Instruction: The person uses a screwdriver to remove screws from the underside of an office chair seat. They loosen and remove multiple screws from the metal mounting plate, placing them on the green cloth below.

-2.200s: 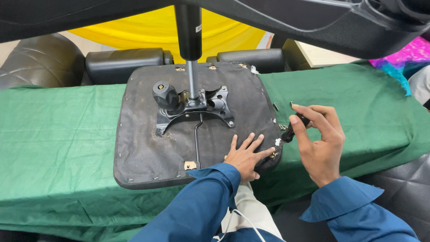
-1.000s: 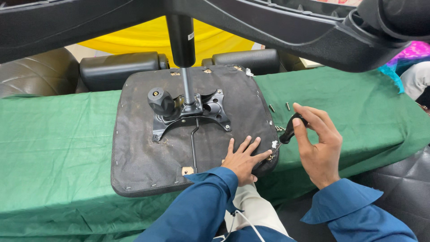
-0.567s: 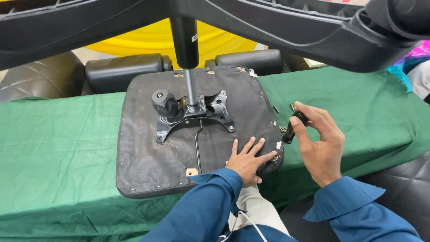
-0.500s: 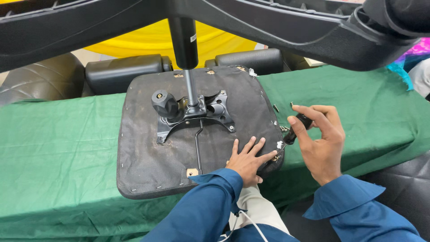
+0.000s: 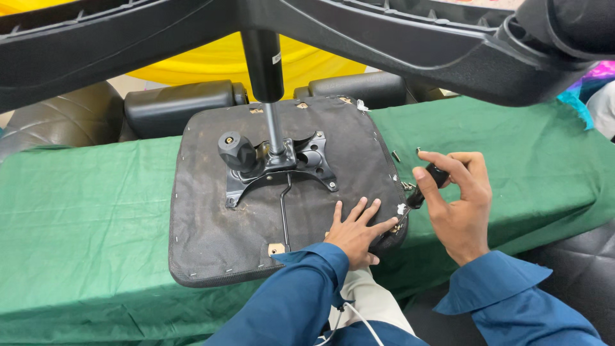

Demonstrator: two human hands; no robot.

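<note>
An upside-down office chair seat [image 5: 211, 211], covered in black fabric, lies on a green cloth [image 5: 83, 211]. A black metal plate [image 5: 307, 157] with a round knob [image 5: 237, 150] and a gas cylinder [image 5: 264, 57] is fixed to its middle. My left hand [image 5: 355, 232] presses flat on the seat's near right corner, fingers spread. My right hand [image 5: 458, 202] grips a black-handled screwdriver [image 5: 424, 186], its tip at the seat's right edge beside my left fingertips.
The chair's black star base [image 5: 416, 38] spans the top of the view. Two small bolts [image 5: 407, 154] lie on the cloth right of the seat. Black armrests [image 5: 179, 99] and yellow fabric [image 5: 211, 48] sit behind. Dark leather cushions [image 5: 51, 118] flank the table.
My right hand has turned the screwdriver handle a little between its fingers, staying at the same corner. My left hand has kept pressing on the seat. The view shifted slightly.
</note>
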